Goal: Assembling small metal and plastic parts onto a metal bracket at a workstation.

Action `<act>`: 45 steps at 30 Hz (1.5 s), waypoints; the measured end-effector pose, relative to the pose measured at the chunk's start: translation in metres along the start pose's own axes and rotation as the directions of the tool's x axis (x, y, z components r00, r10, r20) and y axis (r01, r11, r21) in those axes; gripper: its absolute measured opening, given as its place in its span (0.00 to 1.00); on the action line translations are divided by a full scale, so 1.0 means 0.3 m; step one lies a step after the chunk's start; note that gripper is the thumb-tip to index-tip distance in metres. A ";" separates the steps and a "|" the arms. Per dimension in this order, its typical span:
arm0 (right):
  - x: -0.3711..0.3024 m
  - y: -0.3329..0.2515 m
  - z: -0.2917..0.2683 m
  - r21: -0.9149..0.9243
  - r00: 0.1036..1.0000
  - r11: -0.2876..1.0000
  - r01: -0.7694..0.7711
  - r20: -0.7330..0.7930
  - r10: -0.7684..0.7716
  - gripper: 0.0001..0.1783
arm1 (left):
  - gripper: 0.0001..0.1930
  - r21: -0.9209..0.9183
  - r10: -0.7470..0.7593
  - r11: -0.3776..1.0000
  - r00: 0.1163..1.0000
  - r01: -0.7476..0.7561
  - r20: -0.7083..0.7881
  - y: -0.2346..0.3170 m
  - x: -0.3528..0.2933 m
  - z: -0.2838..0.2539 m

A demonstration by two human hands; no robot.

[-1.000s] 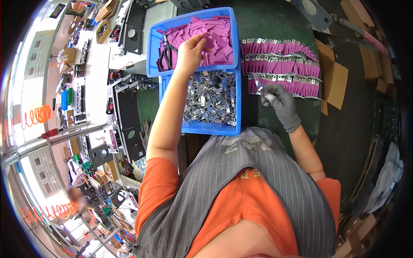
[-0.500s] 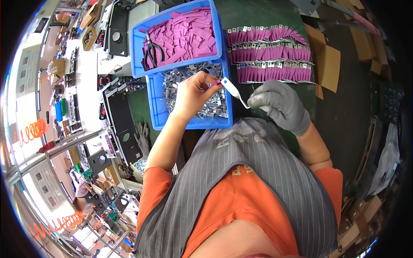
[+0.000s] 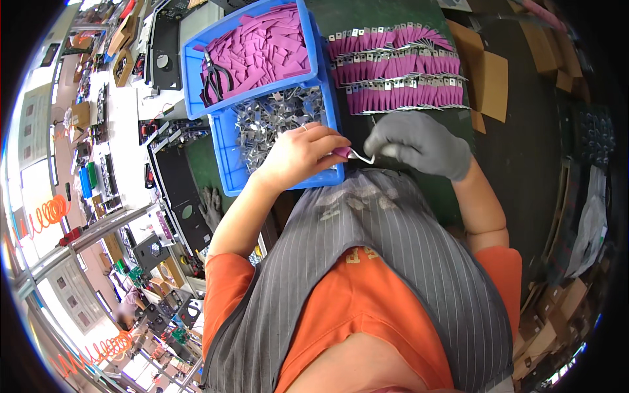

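My bare left hand (image 3: 303, 154) is closed, pinching a small purple strip (image 3: 341, 152) against a thin, bent metal bracket (image 3: 358, 156). The fingers cover most of the strip. On my right hand (image 3: 422, 145) is a grey glove; its thumb and forefinger are curled in at the bracket's hooked end. Both hands are over the near right edge of a blue bin (image 3: 227, 157) of loose metal brackets (image 3: 272, 124). A second blue bin (image 3: 194, 78), heaped with purple strips (image 3: 262, 49), rests on its far side. Black-handled pliers (image 3: 215, 78) lie on those strips.
Right of the bins, three rows of brackets with purple strips (image 3: 400, 64) lie on the green table (image 3: 386, 13). Cardboard (image 3: 488, 82) stands beyond them. A grey glove (image 3: 211, 208) and black panels (image 3: 180, 190) lie to the left. Another person (image 3: 128, 308) is far left.
My left hand has turned and moved slightly nearer, its fingers now covering more of the strip and bracket. The bracket lies flatter. My right hand stays by its hooked end. The whole view has shifted slightly.
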State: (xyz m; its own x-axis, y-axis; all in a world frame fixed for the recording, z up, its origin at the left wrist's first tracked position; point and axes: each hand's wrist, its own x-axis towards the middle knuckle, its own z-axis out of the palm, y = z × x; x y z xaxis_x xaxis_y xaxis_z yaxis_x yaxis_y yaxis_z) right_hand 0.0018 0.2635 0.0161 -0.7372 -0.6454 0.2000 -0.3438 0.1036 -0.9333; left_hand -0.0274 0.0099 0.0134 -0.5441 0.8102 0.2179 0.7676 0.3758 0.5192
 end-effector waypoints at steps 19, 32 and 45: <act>-0.731 0.466 0.123 -0.377 0.580 0.552 -0.743 -0.775 0.251 0.08 | 0.11 -0.187 -0.494 0.856 0.869 0.482 -0.023 0.003 -0.160 0.195; -0.745 0.531 0.005 -0.276 0.316 0.187 -0.943 -0.920 0.233 0.21 | 0.13 -0.277 -0.466 0.854 0.885 0.441 -0.027 0.009 -0.169 0.288; -0.108 0.528 0.301 -0.588 0.711 0.404 -0.701 -0.526 0.467 0.27 | 0.05 -0.186 -0.287 0.943 0.958 0.277 -0.029 0.025 -0.163 0.293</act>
State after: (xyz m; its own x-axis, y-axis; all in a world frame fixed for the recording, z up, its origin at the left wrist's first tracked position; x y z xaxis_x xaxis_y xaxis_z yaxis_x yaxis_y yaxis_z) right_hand 0.0239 0.2325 -0.1653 -0.9905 -0.0124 -0.1368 0.0355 0.9390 -0.3420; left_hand 0.0349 0.0126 -0.0659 -0.7509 0.6551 0.0835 0.5100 0.4950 0.7034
